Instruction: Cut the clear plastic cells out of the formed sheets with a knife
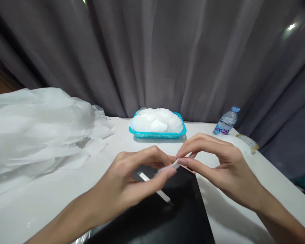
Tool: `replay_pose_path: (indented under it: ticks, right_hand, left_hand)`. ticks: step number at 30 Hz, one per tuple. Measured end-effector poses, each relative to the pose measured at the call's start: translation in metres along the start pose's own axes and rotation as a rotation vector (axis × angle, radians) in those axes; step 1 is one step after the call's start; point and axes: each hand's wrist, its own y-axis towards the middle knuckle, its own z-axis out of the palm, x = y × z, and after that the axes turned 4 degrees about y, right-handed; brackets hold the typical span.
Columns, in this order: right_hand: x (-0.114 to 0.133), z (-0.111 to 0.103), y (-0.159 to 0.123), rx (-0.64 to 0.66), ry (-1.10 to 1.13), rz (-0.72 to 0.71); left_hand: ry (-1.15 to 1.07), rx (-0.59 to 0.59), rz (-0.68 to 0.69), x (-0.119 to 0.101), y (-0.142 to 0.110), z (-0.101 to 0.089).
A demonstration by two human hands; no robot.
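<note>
Between my two hands is a small thin white translucent piece (169, 166), folded or layered, held above a black board (185, 210). My left hand (139, 173) pinches it between thumb and fingers. My right hand (213, 161) grips its right end with thumb and fingertips. What exactly the piece is, I cannot make out. Below my left hand a white pen-like tool (163, 196) with a dark tip lies on the board, partly covered by the thumb. A pink object (190, 170) shows at the board's far edge, mostly hidden by my right hand.
A blue basket (157, 135) heaped with white material (157, 121) stands at the back. Large translucent white sheets (38, 125) pile up on the left. A water bottle (226, 121) and a roll of tape (247, 142) are at the back right, before a grey curtain (167, 57).
</note>
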Motion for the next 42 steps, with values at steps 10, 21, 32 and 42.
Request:
replay_pose_path:
  ticks: [10, 21, 32, 42]
  right_hand:
    - [-0.012, 0.014, 0.002, -0.071, 0.252, 0.033]
    - [0.0, 0.008, 0.0, 0.012, 0.452, 0.264]
    - [-0.001, 0.01, 0.0, -0.026, 0.476, 0.324]
    - [0.002, 0.011, 0.0, -0.089, 0.232, 0.177]
  left_hand:
    - [-0.376, -0.026, -0.02, 0.006, 0.007, 0.015]
    - [-0.435, -0.168, -0.188, -0.004, 0.008, 0.016]
    - [-0.58, -0.072, -0.295, -0.008, 0.011, 0.014]
    - [-0.372, -0.191, -0.136, -0.005, 0.007, 0.015]
